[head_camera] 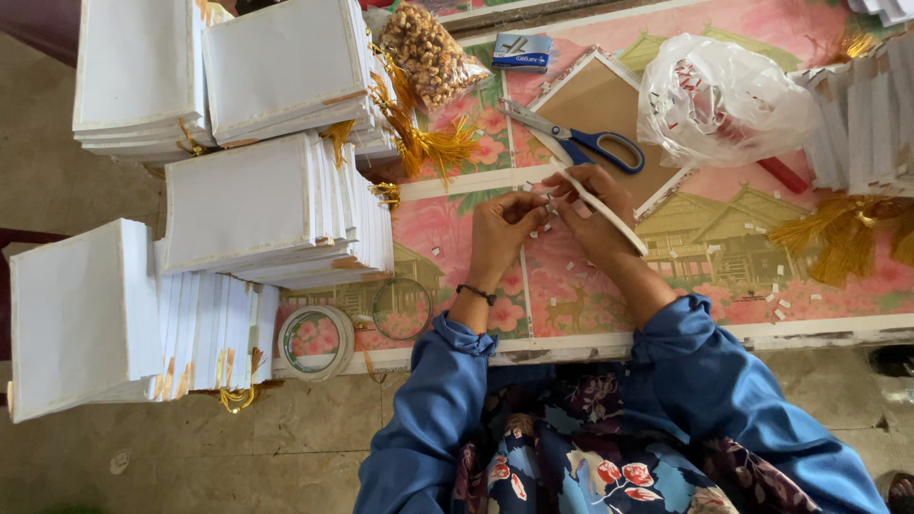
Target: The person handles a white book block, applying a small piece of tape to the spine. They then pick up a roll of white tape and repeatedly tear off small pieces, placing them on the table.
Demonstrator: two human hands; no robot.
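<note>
Pinching at one end of a thin white strip, the left hand and right hand are brought together over the patterned worktop, apparently so fine work can be done at its tip. The strip is gripped by the right hand; its long axis is slanted from upper left to lower right. Blue-handled scissors are left nearby.

You have one view only — from your head, looking steeply down, close over the bench edge.
</note>
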